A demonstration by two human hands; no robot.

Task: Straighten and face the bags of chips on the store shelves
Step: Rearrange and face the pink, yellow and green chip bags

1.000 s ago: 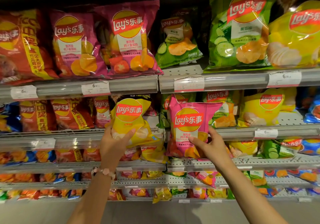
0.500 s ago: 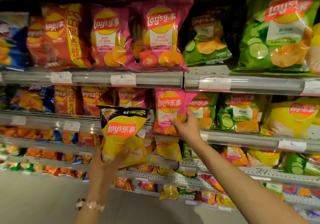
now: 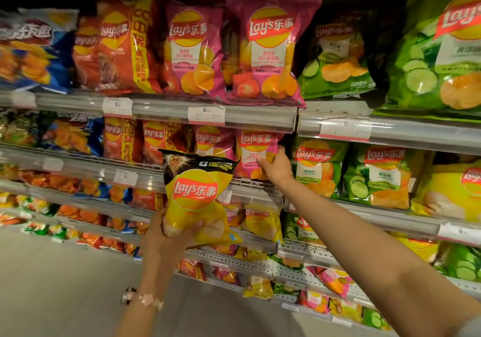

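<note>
Your left hand (image 3: pixel 166 240) grips the bottom of a yellow Lay's bag (image 3: pixel 197 196), held upright in front of the shelves. Your right hand (image 3: pixel 276 166) pinches the lower edge of a pink Lay's bag (image 3: pixel 253 145) standing on the second shelf (image 3: pixel 250 187), just beside the green cucumber bags (image 3: pixel 318 167).

Legible text, head view:
- Yellow-and-black bag (image 3: pixel 195 198), gripped by left hand (image 3: pixel 166 243): "Lay's乐事" on red banner.
- Small pink bag (image 3: pixel 256 152), second shelf, touched by right hand (image 3: pixel 277 167): "Lay's乐事".
- Large pink bags, top shelf (image 3: pixel 269 48): "Lay's乐事"; smaller print unreadable.
- Green cucumber bag, top shelf (image 3: pixel 337 61): "马铃薯片" along its lower edge.
- Price tag (image 3: pixel 206 115) on top shelf rail: "6.50"; neighbouring tags show only "6".
</note>
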